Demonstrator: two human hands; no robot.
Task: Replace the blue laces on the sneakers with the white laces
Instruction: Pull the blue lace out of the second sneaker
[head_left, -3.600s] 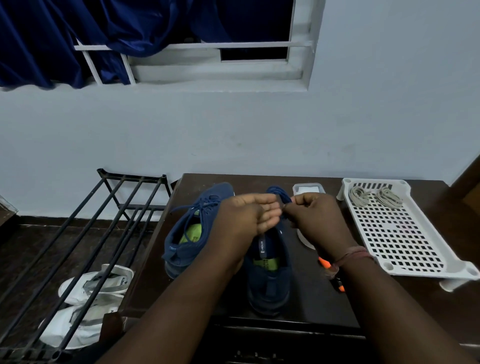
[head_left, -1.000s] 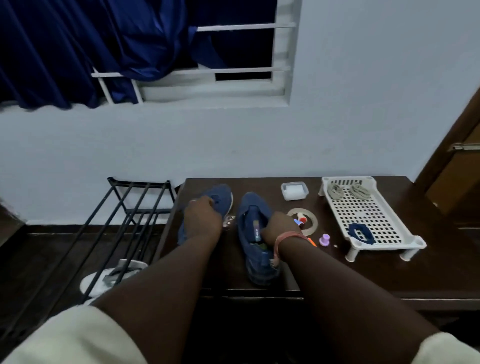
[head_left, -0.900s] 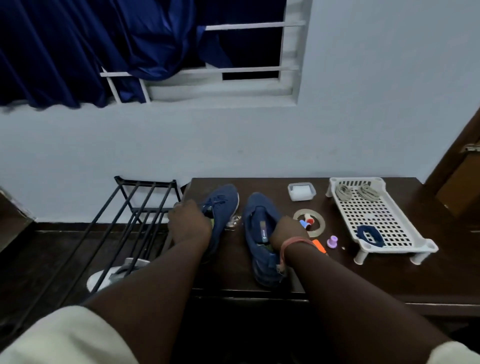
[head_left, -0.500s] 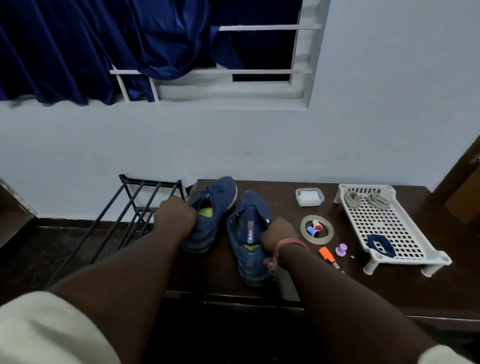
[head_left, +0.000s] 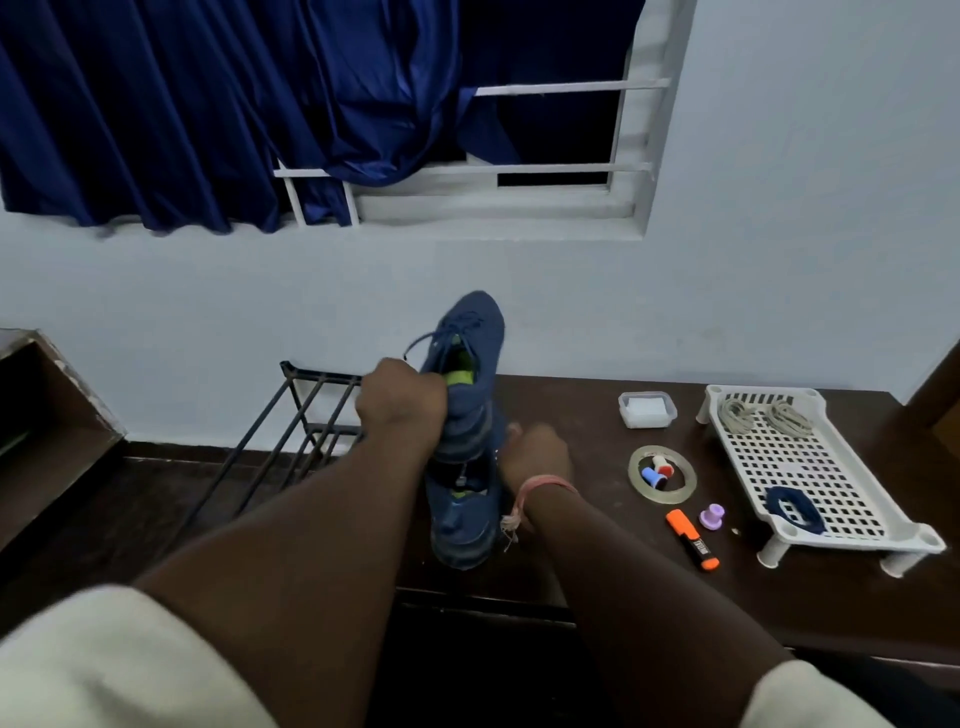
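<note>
My left hand (head_left: 400, 397) grips a blue sneaker (head_left: 470, 358) by its collar and holds it in the air, toe up; blue laces are threaded in it. A second blue sneaker (head_left: 462, 525), with no lace in it, lies on the dark table (head_left: 597, 571) below. My right hand (head_left: 537, 449) rests beside that sneaker, blurred, so I cannot tell how its fingers lie. Two white lace bundles (head_left: 761, 415) lie at the far end of a white perforated tray (head_left: 810, 467). A coiled blue lace (head_left: 792, 509) lies at the tray's near end.
Between sneaker and tray lie a tape roll (head_left: 662, 475) ringed around small spools, an orange marker (head_left: 693, 538), a purple knob (head_left: 711, 517) and a small lidded box (head_left: 647, 409). A black metal rack (head_left: 291, 431) stands left of the table. Wall and window lie behind.
My left hand has lifted the laced sneaker off the table and over the other one. The right hand has slid along the unlaced sneaker. The camera has turned left.
</note>
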